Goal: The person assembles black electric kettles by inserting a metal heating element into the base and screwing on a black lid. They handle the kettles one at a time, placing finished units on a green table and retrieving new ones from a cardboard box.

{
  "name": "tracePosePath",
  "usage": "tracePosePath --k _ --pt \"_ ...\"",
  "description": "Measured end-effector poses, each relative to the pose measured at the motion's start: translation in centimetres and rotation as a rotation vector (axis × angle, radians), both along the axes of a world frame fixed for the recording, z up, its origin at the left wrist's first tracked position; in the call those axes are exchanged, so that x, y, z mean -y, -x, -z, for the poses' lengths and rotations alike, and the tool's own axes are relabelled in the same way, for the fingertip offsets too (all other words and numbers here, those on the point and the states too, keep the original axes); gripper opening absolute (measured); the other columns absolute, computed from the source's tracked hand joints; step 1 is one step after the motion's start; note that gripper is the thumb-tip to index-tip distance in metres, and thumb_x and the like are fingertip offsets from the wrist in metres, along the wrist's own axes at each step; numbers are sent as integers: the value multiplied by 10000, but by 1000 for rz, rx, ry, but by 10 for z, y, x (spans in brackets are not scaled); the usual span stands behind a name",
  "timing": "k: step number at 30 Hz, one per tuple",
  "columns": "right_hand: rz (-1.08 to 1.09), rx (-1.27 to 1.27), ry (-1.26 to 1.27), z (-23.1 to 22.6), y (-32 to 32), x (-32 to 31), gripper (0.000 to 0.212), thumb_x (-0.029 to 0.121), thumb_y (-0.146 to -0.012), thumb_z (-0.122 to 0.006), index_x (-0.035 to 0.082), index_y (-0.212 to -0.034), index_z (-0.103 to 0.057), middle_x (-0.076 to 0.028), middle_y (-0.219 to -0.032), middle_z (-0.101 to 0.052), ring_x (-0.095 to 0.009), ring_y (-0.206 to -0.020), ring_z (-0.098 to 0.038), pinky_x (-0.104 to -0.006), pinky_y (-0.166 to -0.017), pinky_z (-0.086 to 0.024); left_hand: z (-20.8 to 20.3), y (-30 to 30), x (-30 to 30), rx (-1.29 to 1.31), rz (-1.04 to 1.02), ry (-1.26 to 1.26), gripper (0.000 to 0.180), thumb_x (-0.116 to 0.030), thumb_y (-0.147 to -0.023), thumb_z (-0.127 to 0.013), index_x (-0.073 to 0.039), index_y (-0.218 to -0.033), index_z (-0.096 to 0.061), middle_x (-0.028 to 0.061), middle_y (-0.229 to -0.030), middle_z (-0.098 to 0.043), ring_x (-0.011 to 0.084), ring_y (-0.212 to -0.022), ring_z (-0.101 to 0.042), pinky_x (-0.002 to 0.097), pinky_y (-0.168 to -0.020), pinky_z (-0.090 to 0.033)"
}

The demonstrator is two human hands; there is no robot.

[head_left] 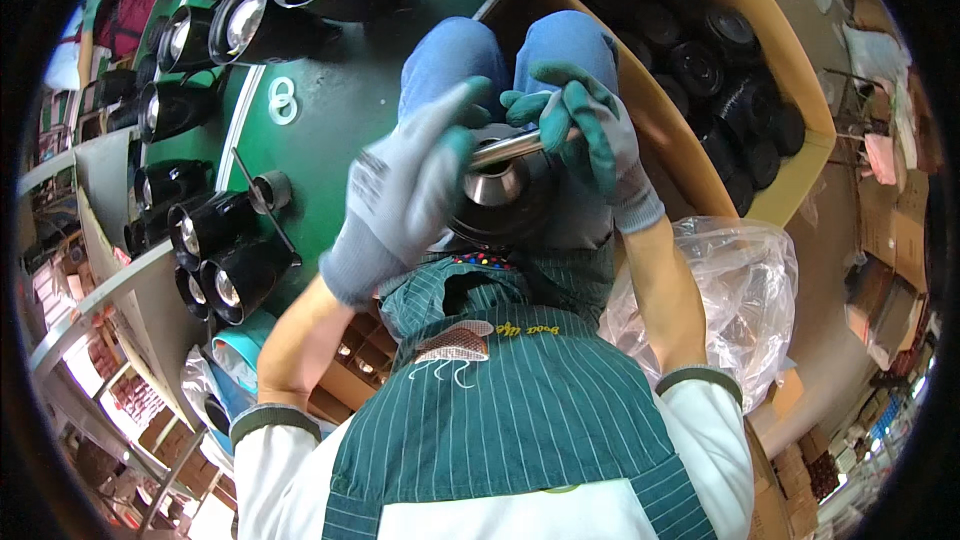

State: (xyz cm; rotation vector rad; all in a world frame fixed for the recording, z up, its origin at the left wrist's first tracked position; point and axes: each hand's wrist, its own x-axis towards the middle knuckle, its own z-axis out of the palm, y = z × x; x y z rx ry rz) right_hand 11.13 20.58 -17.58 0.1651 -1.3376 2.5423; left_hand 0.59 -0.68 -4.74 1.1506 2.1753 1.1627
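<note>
Both my hands wear grey gloves with green-coated fingers. My right hand [592,130] has its fingers around one end of a shiny metal tube [512,148], which lies nearly level over my lap. Beside the tube's other end is my left hand [405,190], slightly blurred, fingers stretched out and thumb apart from them. Whether the thumb touches the tube I cannot tell. Below the tube, a black round part [500,225] with a silver cone-shaped metal neck [497,185] rests in my lap, against my striped green apron [500,390].
On the green tabletop [330,150] at left are several black bowl-shaped housings [240,25] with silver centres, two pale rings [283,100] and a thin dark rod [265,205]. A cardboard box [805,90] of black round parts stands at right, above a clear plastic bag [735,290].
</note>
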Motion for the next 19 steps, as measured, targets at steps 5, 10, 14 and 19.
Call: tracePosePath --k 5,10,14,19 --pt "-57 221 70 -34 -31 5 423 322 -1091 -511 -45 -1293 -572 -225 -1087 -745 -305 -1115 -692 -425 -1111 -470 25 15 -4 40 -150 -54 663 -494 -1089 -382 11 -1508 -477 209 -1243 -686 278 -1061 -704 368 -942 -539" --pt "-82 -346 -556 -53 -37 24 348 362 -796 -710 72 -972 -788 -57 -801 -675 -361 -1095 -664 -586 -1226 -254 53 65 -25 135 94 -308 451 -350 -1106 -417 -36 -1372 -601 150 -1001 -749 213 -820 -749 337 -750 -598" --pt "-343 -449 -1101 -114 -19 45 338 459 -698 -772 134 -702 -678 -5 -647 -519 -235 -823 -608 -507 -1058 -436 90 83 -54 -16 350 -364 414 -312 -1121 -404 -72 -1414 -570 138 -1077 -734 186 -916 -732 338 -817 -606" --pt "-543 -516 -1443 -122 1 89 313 352 -773 -747 157 -590 -584 -7 -581 -496 -187 -681 -565 -408 -806 -491 72 49 -114 403 504 -149 441 -390 -1088 -504 -79 -1372 -633 127 -1334 -657 282 -1201 -634 396 -1116 -447"
